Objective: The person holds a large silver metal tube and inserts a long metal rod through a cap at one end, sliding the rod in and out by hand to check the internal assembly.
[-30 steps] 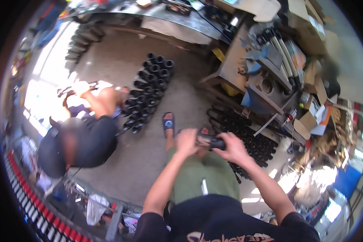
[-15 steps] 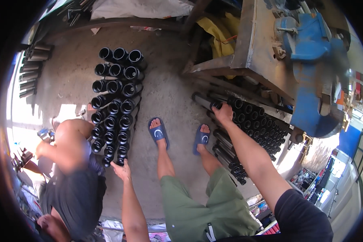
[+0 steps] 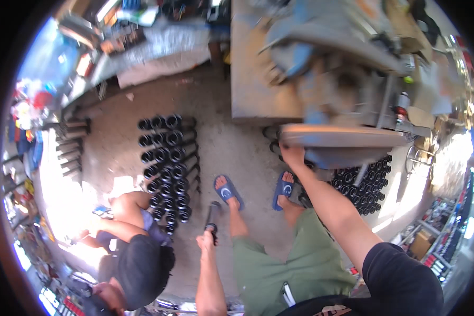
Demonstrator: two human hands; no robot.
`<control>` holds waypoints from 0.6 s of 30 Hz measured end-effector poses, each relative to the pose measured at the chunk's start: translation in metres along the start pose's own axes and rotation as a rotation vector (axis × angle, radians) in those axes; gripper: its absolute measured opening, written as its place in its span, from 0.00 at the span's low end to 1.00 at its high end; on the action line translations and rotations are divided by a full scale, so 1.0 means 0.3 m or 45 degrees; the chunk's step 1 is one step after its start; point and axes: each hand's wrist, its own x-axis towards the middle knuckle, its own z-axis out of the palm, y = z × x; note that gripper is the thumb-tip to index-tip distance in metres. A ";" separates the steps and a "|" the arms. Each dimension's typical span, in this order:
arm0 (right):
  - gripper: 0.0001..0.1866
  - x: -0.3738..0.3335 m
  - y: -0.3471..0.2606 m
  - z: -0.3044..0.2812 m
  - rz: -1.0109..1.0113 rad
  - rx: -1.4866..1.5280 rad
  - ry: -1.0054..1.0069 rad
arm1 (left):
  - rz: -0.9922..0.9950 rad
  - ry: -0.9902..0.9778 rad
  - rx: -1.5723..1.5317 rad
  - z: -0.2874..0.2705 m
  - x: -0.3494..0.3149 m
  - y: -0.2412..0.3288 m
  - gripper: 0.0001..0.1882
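My left hand is closed around the near end of a black tube, held over the floor left of my feet. Left of it, several black tubes lie stacked in rows, their round open ends facing me. My right arm reaches forward, and my right hand is at the left end of a blurred, flat brown-grey piece by the bench vise. That piece hides its fingers, so their grip does not show. Below and right of that hand, more black tubes are piled under the bench.
A metal workbench with a blurred blue vise stands ahead on the right. At the left, another person in a dark shirt sits bent beside the tube stack. Further tubes lie at the far left. Shelving holds small items at the right.
My left hand has left the stack's near end and moved right, now with a black tube in it. My right hand was on a tube; its fingers are now hidden. The view has shifted.
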 end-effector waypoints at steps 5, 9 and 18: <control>0.20 -0.212 0.685 -0.297 0.316 0.448 -0.095 | 0.087 -0.445 -0.709 -0.440 -1.001 -0.043 0.21; 0.36 -0.296 0.642 -0.798 0.688 1.253 -0.433 | 0.677 -0.858 -0.123 -0.740 -1.539 -0.055 0.27; 0.23 -0.256 0.134 -0.946 0.646 1.854 -0.543 | 2.298 -0.734 -0.849 -0.527 -2.067 0.792 0.25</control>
